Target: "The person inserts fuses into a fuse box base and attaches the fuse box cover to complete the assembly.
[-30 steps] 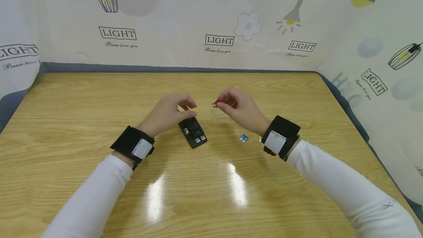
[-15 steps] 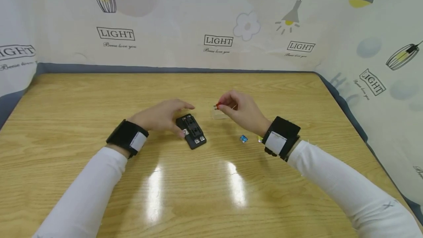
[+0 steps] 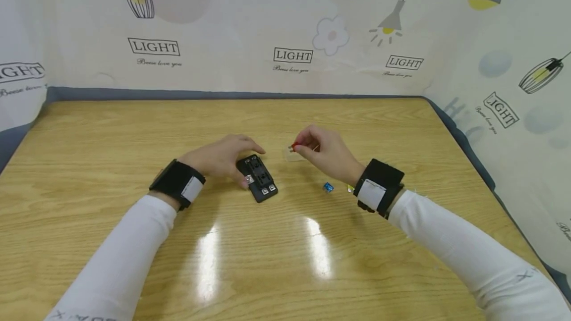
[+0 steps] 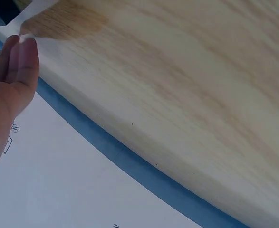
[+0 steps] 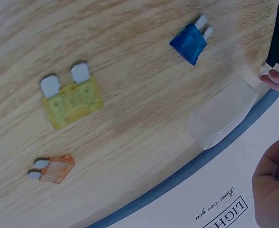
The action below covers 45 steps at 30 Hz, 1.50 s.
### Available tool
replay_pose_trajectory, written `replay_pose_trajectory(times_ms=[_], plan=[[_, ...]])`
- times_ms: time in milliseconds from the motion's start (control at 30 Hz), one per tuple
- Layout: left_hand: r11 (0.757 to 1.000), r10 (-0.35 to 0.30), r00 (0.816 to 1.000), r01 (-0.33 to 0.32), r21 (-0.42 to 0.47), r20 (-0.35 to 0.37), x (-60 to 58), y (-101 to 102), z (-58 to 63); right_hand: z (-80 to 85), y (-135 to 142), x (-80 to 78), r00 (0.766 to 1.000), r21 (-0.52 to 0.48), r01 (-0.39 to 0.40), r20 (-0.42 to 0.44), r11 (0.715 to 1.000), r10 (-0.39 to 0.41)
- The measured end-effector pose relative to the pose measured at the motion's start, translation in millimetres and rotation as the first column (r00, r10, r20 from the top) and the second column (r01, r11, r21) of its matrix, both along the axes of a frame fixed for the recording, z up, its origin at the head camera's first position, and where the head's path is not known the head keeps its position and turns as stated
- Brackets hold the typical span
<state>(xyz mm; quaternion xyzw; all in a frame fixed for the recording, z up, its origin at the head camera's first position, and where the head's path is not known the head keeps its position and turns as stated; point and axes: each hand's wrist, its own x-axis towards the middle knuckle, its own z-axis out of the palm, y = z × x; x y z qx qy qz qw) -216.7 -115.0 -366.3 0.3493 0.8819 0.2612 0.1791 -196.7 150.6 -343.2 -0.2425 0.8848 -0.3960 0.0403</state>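
A black fuse holder (image 3: 257, 178) with metal terminals lies at a slant on the wooden table. My left hand (image 3: 223, 155) is beside it, thumb at its left edge and straight fingers reaching past its far end. In the left wrist view, a gap shows between the fingertips and the holder's dark corner (image 4: 5, 10). My right hand (image 3: 327, 152) pinches a small red blade fuse (image 3: 295, 146), its metal prongs pointing left. Under that fuse in the head view sits a clear plastic cover (image 5: 222, 114). In the right wrist view the red fuse is hidden.
Nearer than the right hand lie a blue blade fuse (image 3: 328, 187) and a yellow one (image 3: 350, 188), partly behind the wristband. The right wrist view adds an orange fuse (image 5: 56, 169). A patterned backdrop (image 3: 223, 63) rises behind the table's far edge.
My left hand has opened from a near-pinch above the holder's far end and come down left of it. The right hand has lowered slightly, still pinching the red fuse.
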Motion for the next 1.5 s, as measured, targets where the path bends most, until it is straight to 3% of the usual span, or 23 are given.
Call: replay_pose_trajectory(times_ms=[233,433,700,1000,1267,1500], plan=[[0.998,0.028,0.998,-0.031,0.051,0.062,-0.7,-2,-1.7,0.4,-1,0.6,1.000,0.006,0.007,0.007,1.000,-0.007],[0.993,0.049,0.986,-0.066,0.101,0.162,-5.9,-4,-6.9,-1.6,-2,0.3,1.000,0.000,0.013,0.004,1.000,-0.013],[0.995,0.048,0.988,-0.060,0.076,0.150,-13.0,-2,-10.2,-0.3,-4,-0.2,0.999,0.007,0.026,0.024,1.000,-0.026],[0.994,0.050,0.984,-0.066,0.089,0.169,-13.7,-3,-9.7,19.7,-15,-11.1,0.997,-0.042,0.071,-0.025,0.997,-0.073],[0.993,0.051,0.980,-0.071,0.098,0.191,-15.9,-4,-11.5,34.2,-44,-21.0,0.999,0.058,0.040,-0.029,0.998,-0.038],[0.994,0.037,0.979,-0.056,0.094,0.199,-18.9,-3,-12.6,39.4,-65,-27.0,0.999,0.190,0.001,0.042,0.982,-0.009]])
